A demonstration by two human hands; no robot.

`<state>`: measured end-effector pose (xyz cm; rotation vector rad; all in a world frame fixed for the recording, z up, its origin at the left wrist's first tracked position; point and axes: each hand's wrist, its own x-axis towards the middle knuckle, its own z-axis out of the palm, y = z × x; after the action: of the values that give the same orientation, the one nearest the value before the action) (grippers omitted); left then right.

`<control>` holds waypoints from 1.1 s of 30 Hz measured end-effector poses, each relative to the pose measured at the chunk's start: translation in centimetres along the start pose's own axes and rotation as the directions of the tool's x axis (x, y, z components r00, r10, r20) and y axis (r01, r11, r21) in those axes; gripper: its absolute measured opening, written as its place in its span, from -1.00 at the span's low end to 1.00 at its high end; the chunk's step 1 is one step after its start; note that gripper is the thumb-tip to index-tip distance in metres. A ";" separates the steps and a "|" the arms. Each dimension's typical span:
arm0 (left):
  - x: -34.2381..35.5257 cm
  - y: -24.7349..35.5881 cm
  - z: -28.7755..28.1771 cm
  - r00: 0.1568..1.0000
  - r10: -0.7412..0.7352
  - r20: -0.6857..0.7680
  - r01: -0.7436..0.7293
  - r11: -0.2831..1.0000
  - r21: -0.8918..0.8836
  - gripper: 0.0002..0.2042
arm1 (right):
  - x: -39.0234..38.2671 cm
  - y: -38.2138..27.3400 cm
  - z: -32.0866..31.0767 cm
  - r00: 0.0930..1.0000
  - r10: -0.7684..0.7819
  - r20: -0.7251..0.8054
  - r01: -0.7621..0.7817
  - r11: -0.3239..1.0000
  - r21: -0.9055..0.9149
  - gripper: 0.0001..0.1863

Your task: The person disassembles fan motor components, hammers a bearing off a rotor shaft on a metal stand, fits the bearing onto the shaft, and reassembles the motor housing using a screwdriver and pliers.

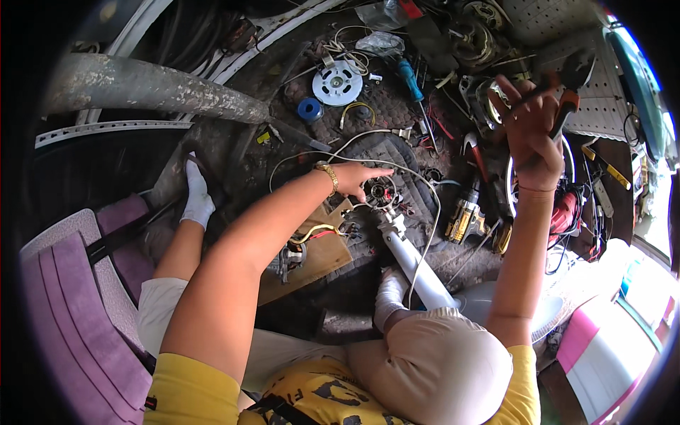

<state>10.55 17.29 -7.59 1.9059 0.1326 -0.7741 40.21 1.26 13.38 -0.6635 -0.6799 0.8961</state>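
My left hand (358, 176), with a gold watch on its wrist, reaches forward with fingers stretched out toward a small motor (380, 191) at the top of a white fan stand (409, 258). The fingertips are at the motor's upper edge. My right hand (530, 131) is raised on the right and grips orange-handled pliers (567, 95), jaws pointing up. A white wire (425, 191) loops from the floor past the motor.
The floor mat holds a blue screwdriver (411, 81), a white disc (337, 83), a blue tape roll (309, 109), a yellow drill (464, 216) and a wooden board (319, 248) with wired parts. A grey pipe (156, 88) lies left. My socked feet (196, 198) rest on the floor.
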 end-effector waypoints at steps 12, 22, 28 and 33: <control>-0.2 1.7 -0.4 1.000 -0.001 -0.011 0.002 0.994 0.113 0.01 | -14.1 11.4 -2.0 0.015 0.976 -0.215 -0.794 -0.119 -0.596 -0.52; -0.3 1.4 -0.7 0.999 -0.035 0.017 0.032 0.991 0.132 0.01 | -8.4 15.0 1.1 -0.227 0.900 -0.373 -0.594 -0.431 -0.679 -0.55; -0.5 1.1 -0.2 1.000 -0.012 0.003 0.012 0.996 0.085 0.00 | -7.1 16.3 2.1 -0.293 0.842 -0.453 -0.533 -0.537 -0.654 -0.43; -0.5 0.7 -0.3 0.996 -0.081 0.047 0.075 0.990 0.121 0.00 | -8.7 17.1 2.2 -0.210 0.862 -0.462 -0.599 -0.487 -0.635 -0.58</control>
<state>10.58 17.31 -6.72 2.0008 0.1317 -0.9013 26.62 2.22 -0.29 -2.1800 -0.7266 2.4602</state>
